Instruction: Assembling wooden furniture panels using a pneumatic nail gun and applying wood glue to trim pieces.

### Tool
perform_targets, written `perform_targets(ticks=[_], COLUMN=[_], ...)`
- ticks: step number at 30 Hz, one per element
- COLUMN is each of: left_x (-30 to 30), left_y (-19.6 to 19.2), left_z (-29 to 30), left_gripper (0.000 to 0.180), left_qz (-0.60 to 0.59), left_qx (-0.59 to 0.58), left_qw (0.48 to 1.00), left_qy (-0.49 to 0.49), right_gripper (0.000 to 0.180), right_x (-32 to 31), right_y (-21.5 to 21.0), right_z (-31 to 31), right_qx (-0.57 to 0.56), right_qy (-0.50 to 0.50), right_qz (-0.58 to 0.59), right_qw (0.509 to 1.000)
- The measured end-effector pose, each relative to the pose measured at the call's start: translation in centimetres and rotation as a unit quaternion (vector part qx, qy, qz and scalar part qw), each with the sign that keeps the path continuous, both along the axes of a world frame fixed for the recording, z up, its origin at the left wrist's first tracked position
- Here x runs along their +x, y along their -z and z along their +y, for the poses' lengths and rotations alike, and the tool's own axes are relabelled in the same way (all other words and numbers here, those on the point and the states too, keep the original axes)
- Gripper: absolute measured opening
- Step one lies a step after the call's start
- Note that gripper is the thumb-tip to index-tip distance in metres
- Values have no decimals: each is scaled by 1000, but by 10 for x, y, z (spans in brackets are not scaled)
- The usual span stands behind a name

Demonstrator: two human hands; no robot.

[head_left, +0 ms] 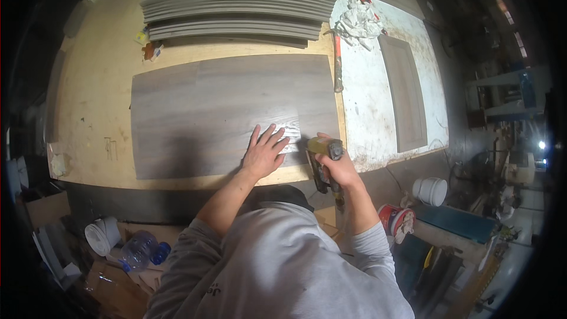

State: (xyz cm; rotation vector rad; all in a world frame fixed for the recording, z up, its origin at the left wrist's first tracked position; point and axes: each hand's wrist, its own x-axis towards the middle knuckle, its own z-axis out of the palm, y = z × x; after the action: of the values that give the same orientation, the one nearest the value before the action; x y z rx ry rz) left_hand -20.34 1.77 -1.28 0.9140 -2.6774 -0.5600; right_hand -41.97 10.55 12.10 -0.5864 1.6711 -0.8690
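Note:
A large grey wood-grain panel (224, 106) lies flat on a pale wooden workbench (94, 100). My left hand (264, 150) presses flat on the panel's near right corner, fingers spread. My right hand (338, 168) grips a yellow and black nail gun (322, 162) held at the panel's right near edge, close beside my left hand.
A stack of grey boards (236, 15) lies at the bench's far side. A hammer (338, 62), a white rag (360, 23) and a framed grey door panel (404, 91) rest on a white table to the right. Buckets (431, 191), a plastic bottle (139, 249) and clutter are on the floor.

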Motion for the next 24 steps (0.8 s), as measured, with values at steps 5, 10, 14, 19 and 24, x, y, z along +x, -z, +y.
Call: perform_targets(ticks=[5, 10, 14, 19, 24], left_x=[2, 2, 3, 2, 4], left_y=[0, 0, -1, 0, 1], left_z=[-1, -1, -1, -2, -2], left_gripper=[50, 51, 51, 51, 51], left_qz=[14, 16, 14, 16, 17], left_qx=[-5, 2, 6, 3, 13], left_qw=[1000, 1000, 1000, 1000, 1000], left_qy=[-2, -1, -1, 4, 5], right_gripper=[63, 62, 63, 64, 63], right_x=[9, 7, 10, 12, 16], right_y=[4, 9, 6, 15, 8], right_z=[-10, -12, -14, -10, -12], right_qx=[15, 14, 25, 17, 32], right_qy=[-17, -16, -8, -1, 0], right_qz=[49, 46, 20, 23, 23], right_qw=[999, 999, 999, 1000, 999])
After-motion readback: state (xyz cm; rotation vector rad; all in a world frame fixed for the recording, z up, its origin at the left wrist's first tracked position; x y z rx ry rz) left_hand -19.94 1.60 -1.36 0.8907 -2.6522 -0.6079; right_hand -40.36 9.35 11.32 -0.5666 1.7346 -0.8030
